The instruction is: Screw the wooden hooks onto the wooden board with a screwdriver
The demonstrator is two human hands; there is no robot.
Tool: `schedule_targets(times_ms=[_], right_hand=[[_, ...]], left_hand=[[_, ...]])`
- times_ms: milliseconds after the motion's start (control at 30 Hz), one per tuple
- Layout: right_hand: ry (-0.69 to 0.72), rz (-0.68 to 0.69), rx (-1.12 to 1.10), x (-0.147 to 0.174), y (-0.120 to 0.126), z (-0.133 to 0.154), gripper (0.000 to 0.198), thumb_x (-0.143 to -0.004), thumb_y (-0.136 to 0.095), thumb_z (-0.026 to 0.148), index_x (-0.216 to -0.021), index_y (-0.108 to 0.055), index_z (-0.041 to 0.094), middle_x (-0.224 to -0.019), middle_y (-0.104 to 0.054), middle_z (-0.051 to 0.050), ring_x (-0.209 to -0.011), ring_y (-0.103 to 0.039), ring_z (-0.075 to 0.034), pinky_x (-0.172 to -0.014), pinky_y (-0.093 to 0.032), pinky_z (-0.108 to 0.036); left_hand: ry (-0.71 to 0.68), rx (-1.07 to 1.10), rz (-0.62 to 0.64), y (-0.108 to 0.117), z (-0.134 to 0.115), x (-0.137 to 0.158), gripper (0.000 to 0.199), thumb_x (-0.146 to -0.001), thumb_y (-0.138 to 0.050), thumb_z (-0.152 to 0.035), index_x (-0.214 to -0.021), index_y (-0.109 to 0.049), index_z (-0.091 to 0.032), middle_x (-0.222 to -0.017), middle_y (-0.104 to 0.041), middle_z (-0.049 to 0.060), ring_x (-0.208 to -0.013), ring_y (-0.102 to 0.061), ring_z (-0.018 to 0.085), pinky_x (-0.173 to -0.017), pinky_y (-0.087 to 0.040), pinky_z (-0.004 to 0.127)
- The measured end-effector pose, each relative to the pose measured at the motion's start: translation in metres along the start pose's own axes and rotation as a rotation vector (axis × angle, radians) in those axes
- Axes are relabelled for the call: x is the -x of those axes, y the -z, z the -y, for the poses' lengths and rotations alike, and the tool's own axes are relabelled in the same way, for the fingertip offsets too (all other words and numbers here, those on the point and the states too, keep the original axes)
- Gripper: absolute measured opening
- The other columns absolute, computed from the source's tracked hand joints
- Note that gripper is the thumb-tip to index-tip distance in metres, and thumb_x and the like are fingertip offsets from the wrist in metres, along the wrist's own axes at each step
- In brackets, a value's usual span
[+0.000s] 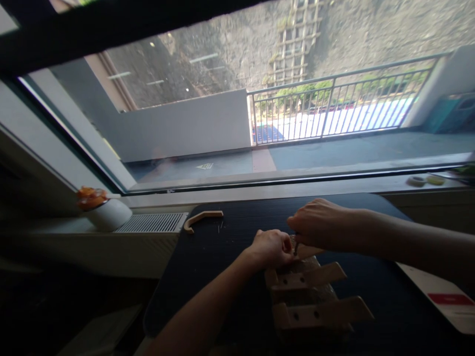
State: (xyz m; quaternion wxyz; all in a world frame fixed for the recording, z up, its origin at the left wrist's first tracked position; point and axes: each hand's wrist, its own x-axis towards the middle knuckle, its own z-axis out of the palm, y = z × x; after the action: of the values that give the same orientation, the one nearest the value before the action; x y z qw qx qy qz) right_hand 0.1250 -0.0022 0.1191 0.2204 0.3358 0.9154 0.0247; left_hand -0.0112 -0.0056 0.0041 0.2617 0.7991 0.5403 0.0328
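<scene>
My right hand [315, 222] is closed in a fist, palm down, around a thin dark tool [296, 246], perhaps a hex key. Its straight shaft points down at a wooden piece [308, 252]; the handle end is hidden in the fist. My left hand [272, 247] curls its fingers over the near end of that same piece, close to the shaft's tip. Nearer to me lie two similar wooden pieces, a middle one [311, 278] and a front one [322, 314], each with two dark holes. Under them is something wrapped in clear plastic [302, 294].
On the dark table [208, 277], a bent wooden piece [203, 215] lies at the far left beside small thin metal bits [219, 227]. A pale board with a red label [451, 299] is at right. A white pot [107, 215] stands left, near a vented radiator [154, 222]; tape rolls [415, 181] rest on the sill.
</scene>
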Motion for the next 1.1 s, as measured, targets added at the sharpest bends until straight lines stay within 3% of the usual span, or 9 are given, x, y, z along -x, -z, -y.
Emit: schedule_targets(times_ms=[133, 233, 467, 600, 733, 933, 1100], right_hand=[[-0.034, -0.027, 0.025, -0.001, -0.001, 0.003, 0.027, -0.094, -0.051, 0.026, -0.083, -0.069, 0.009, -0.080, -0.071, -0.015, -0.078, -0.069, -0.029, -0.054, -0.033, -0.030], [-0.031, -0.045, 0.029, 0.003, 0.003, 0.003, 0.024, -0.091, -0.054, 0.030, -0.089, -0.068, 0.010, -0.080, -0.071, -0.014, -0.075, -0.068, -0.028, -0.053, -0.033, -0.030], [0.000, 0.009, 0.031, 0.005, 0.010, 0.001, 0.015, -0.082, -0.058, 0.007, -0.093, -0.067, 0.011, -0.085, -0.071, -0.011, -0.078, -0.067, -0.025, -0.053, -0.031, -0.028], [-0.024, -0.001, 0.031, 0.002, 0.006, 0.001, 0.013, -0.086, -0.058, 0.014, -0.091, -0.068, 0.009, -0.083, -0.071, -0.013, -0.079, -0.068, -0.026, -0.053, -0.031, -0.029], [-0.037, -0.039, 0.045, 0.002, 0.002, 0.001, 0.024, -0.093, -0.051, 0.022, -0.081, -0.069, 0.010, -0.074, -0.070, -0.014, -0.074, -0.068, -0.026, -0.053, -0.034, -0.028], [0.008, -0.011, 0.046, 0.008, 0.004, 0.000, 0.017, -0.084, -0.056, 0.007, -0.094, -0.069, 0.012, -0.087, -0.070, -0.012, -0.079, -0.068, -0.025, -0.055, -0.035, -0.027], [0.054, 0.030, 0.026, 0.003, -0.003, 0.001, 0.017, -0.081, -0.060, 0.007, -0.093, -0.071, 0.012, -0.093, -0.070, -0.011, -0.080, -0.067, -0.023, -0.056, -0.036, -0.027]], left_hand=[[0.009, 0.000, 0.011, 0.001, -0.001, 0.001, 0.019, -0.074, -0.069, -0.041, -0.082, -0.066, -0.024, -0.088, -0.070, -0.002, -0.086, -0.065, 0.019, -0.085, -0.046, 0.031], [0.007, -0.002, 0.005, 0.001, -0.001, 0.002, 0.018, -0.074, -0.068, -0.040, -0.083, -0.066, -0.024, -0.087, -0.070, -0.003, -0.084, -0.065, 0.019, -0.085, -0.046, 0.032], [0.024, -0.017, 0.008, 0.002, -0.002, 0.002, 0.019, -0.073, -0.069, -0.041, -0.083, -0.066, -0.025, -0.086, -0.071, -0.002, -0.085, -0.066, 0.020, -0.089, -0.045, 0.036], [0.012, -0.009, 0.016, 0.002, -0.002, 0.001, 0.020, -0.073, -0.069, -0.040, -0.085, -0.066, -0.024, -0.090, -0.071, -0.002, -0.086, -0.066, 0.020, -0.088, -0.046, 0.035], [0.009, -0.006, 0.022, 0.002, -0.001, 0.001, 0.019, -0.074, -0.069, -0.041, -0.081, -0.065, -0.023, -0.087, -0.070, -0.001, -0.084, -0.066, 0.020, -0.087, -0.047, 0.035], [0.022, -0.025, 0.013, 0.003, -0.003, 0.003, 0.022, -0.074, -0.069, -0.042, -0.086, -0.066, -0.024, -0.091, -0.071, -0.001, -0.086, -0.066, 0.020, -0.087, -0.047, 0.034], [0.025, -0.041, 0.021, 0.005, -0.005, 0.003, 0.020, -0.075, -0.068, -0.042, -0.080, -0.065, -0.024, -0.087, -0.071, -0.002, -0.084, -0.066, 0.020, -0.087, -0.047, 0.034]])
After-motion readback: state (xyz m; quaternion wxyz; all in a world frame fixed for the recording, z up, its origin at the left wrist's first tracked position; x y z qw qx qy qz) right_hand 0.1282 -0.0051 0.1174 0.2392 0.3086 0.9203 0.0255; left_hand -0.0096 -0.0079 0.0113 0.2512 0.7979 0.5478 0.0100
